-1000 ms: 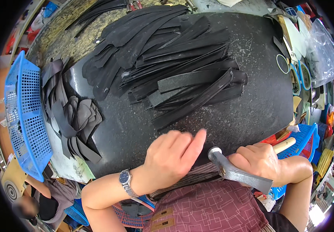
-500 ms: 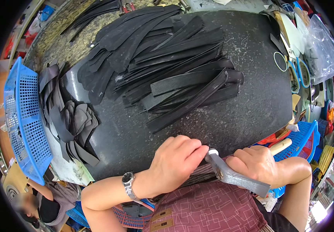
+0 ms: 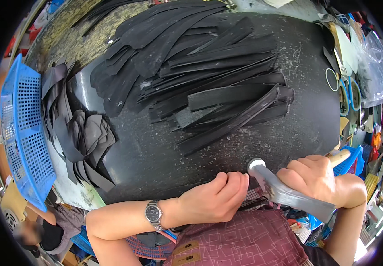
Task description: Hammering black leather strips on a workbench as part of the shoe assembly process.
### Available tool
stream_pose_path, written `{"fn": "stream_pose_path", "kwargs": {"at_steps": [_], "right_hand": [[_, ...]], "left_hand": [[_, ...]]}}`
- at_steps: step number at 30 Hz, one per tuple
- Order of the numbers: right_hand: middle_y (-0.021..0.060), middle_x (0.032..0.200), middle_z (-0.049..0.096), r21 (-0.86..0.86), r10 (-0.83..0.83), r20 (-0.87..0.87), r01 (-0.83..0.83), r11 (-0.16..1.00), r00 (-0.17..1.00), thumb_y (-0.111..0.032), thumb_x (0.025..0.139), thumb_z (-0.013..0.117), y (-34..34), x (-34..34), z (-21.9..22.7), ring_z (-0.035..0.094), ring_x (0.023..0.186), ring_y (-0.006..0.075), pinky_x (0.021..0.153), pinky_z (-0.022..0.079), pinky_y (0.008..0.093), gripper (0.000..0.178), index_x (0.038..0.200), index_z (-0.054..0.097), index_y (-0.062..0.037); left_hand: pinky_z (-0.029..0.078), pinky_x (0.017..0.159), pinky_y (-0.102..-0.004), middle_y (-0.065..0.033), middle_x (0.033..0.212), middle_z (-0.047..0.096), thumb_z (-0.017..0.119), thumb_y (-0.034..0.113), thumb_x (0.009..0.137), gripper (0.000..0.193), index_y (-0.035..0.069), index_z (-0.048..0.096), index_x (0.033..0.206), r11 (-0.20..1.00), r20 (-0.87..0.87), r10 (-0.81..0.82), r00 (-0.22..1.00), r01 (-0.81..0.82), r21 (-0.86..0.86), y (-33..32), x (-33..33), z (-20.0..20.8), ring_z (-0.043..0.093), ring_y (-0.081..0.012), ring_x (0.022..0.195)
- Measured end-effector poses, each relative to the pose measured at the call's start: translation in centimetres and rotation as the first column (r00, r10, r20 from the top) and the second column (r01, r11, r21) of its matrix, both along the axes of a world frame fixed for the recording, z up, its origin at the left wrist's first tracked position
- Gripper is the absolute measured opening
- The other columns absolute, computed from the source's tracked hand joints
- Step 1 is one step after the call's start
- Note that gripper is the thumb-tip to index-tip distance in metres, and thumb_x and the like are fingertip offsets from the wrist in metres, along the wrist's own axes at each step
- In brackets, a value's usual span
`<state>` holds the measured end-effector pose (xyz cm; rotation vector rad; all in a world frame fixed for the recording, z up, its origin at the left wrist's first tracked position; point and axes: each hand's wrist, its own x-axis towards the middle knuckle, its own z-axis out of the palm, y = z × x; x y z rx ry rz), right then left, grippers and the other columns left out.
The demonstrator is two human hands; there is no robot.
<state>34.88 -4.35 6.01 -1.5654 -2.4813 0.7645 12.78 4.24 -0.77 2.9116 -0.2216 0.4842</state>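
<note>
My right hand (image 3: 309, 177) is wrapped around the wooden handle of a hammer (image 3: 289, 193); the grey metal head juts toward my left hand, its round face just above the near table edge. Beside it, my left hand (image 3: 216, 197) is closed with fingertips pinched together at that edge; whatever they hold is hidden. The hammer face is apart from the fingers. Farther off on the black work surface (image 3: 156, 164) lie overlapping black strips (image 3: 240, 95), some folded double, with wider flat strips (image 3: 156, 40) behind them to the left.
Curled dark strips (image 3: 89, 137) pile up at the left, next to a blue perforated basket (image 3: 27, 124). Scissors with blue handles (image 3: 350, 93) and a clear plastic bag (image 3: 377, 71) are at the right. Another blue basket (image 3: 355, 159) stands near my right wrist. A person (image 3: 52, 230) sits at lower left.
The hammer head has moved away from my left fingers, to the right. My left hand has shifted slightly down and right. The whole view has moved a little, and the strips appear unmoved.
</note>
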Motion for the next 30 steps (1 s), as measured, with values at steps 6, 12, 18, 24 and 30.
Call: {"fn": "stream_pose_path", "kwargs": {"at_steps": [6,12,18,24,30], "right_hand": [[-0.0002,0.06,0.04,0.084,-0.004,-0.02,0.005,0.996,1.0,-0.018,0.061,0.061,0.1,-0.4,-0.8,0.049,0.047,0.0132,0.04,0.039,0.028,0.023,0.079,0.052,-0.0069],[-0.0011,0.059,0.037,0.064,0.133,0.018,-0.134,0.989,0.991,-0.02,0.06,0.058,1.0,-1.6,-0.2,0.045,0.046,0.0106,0.039,0.034,0.0256,0.02,0.073,0.05,-0.008],[-0.0006,0.061,0.039,0.117,0.147,0.031,-0.149,0.982,0.989,-0.02,0.057,0.058,1.9,-3.0,-0.5,0.045,0.046,0.0107,0.039,0.034,0.0248,0.026,0.078,0.053,-0.0059],[-0.0015,0.059,0.038,0.071,0.257,0.114,-0.266,0.961,0.96,-0.021,0.056,0.059,2.9,-4.9,0.1,0.044,0.044,0.01,0.038,0.033,0.0244,0.026,0.077,0.053,-0.007],[-0.001,0.059,0.039,0.047,0.305,0.1,-0.31,0.949,0.947,-0.021,0.056,0.058,4.2,-6.5,0.2,0.046,0.046,0.0108,0.039,0.034,0.025,0.026,0.077,0.052,-0.0062]], "left_hand": [[0.047,0.07,-0.0308,-0.0131,0.094,0.06,0.057,0.016,0.068,0.035,-0.008,0.064,0.092,0.974,-0.039,0.049,0.998,-0.057,-0.221,0.7,-1.4,0.3,0.055,-0.0242,0.086],[0.046,0.072,-0.0311,-0.012,0.094,0.061,0.057,0.018,0.069,0.035,-0.006,0.064,0.093,0.976,-0.057,0.109,0.992,-0.118,-0.183,0.8,-3.2,0.3,0.055,-0.0235,0.086],[0.044,0.073,-0.0296,-0.0109,0.097,0.062,0.053,0.019,0.075,0.033,-0.004,0.065,0.094,0.979,-0.041,0.157,0.987,-0.161,-0.127,0.8,-5.4,0.1,0.054,-0.0217,0.088],[0.043,0.073,-0.0305,-0.012,0.098,0.061,0.054,0.019,0.073,0.033,-0.005,0.064,0.094,0.947,-0.056,0.218,0.974,-0.225,-0.23,1.1,-7.3,0.3,0.053,-0.0232,0.09],[0.043,0.07,-0.0304,-0.0113,0.094,0.059,0.056,0.018,0.068,0.035,-0.006,0.062,0.093,0.947,-0.019,0.232,0.972,-0.23,-0.226,1.1,-8.8,0.0,0.053,-0.0226,0.087]]}}
